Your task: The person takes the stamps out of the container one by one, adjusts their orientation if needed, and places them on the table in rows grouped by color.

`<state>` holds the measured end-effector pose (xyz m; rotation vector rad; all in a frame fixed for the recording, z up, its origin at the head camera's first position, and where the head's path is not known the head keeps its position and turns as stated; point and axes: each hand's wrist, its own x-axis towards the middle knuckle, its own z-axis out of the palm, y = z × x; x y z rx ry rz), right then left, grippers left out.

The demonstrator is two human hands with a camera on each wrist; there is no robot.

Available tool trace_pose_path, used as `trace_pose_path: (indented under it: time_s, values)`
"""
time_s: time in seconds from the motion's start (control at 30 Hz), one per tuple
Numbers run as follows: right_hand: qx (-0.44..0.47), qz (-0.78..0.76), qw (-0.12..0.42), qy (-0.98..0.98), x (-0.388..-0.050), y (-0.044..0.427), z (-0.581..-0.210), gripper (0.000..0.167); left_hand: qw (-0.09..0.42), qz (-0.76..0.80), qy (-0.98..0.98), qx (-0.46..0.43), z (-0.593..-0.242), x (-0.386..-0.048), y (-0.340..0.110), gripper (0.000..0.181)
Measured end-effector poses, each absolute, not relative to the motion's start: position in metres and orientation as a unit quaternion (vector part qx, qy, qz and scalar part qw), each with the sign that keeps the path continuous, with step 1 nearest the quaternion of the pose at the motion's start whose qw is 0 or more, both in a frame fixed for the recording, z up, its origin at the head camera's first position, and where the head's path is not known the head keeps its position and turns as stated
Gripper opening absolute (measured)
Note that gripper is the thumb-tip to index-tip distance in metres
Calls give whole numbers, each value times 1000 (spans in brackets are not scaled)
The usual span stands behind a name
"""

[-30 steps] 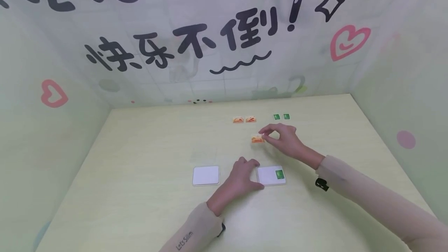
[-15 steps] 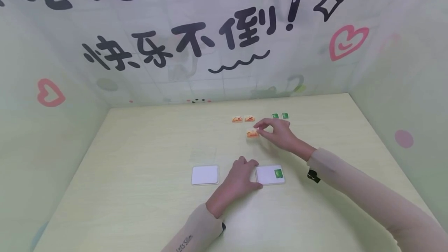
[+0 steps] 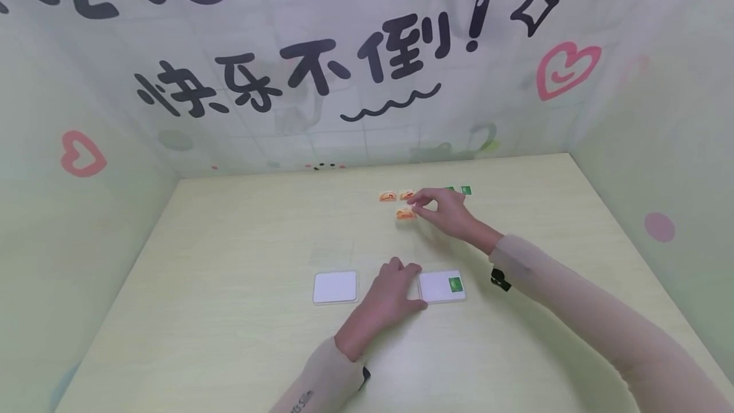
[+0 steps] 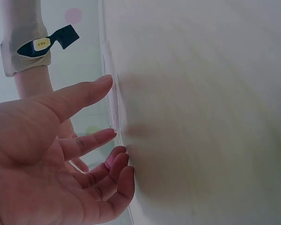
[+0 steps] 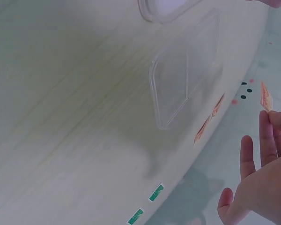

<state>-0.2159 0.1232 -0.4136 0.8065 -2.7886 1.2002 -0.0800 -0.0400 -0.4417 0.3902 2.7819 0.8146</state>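
In the head view my right hand [image 3: 450, 212] pinches a small orange picture piece [image 3: 404, 214] between thumb and fingertips. The right wrist view shows this orange piece [image 5: 266, 97] raised above the table, at the fingertips of my right hand [image 5: 262, 173]. My left hand [image 3: 388, 295] steadies a flat white rectangular case [image 3: 436, 287], thumb at its near edge and a finger at its far edge. A green square [image 3: 455, 284] lies on the case's right part. In the left wrist view the left hand's [image 4: 61, 150] thumb and index finger touch the case's side [image 4: 113, 101].
Another white case [image 3: 335, 287] lies left of my left hand. Two orange pieces [image 3: 387, 196] and two green ones [image 3: 466, 190] lie near the table's back edge, partly behind my right hand. A clear plastic cover [image 5: 185, 75] shows in the right wrist view.
My right hand has moved left and a little toward the back with the orange piece, and now partly covers the back row. The left hand stays at the case.
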Motion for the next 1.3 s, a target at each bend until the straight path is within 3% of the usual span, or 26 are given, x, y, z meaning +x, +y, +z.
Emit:
trace_pose_path:
  time_s: [1.3]
  values:
    - [237, 365, -33, -900, -255, 86, -409, 19, 97, 270, 948, 141, -436, -80, -42, 56]
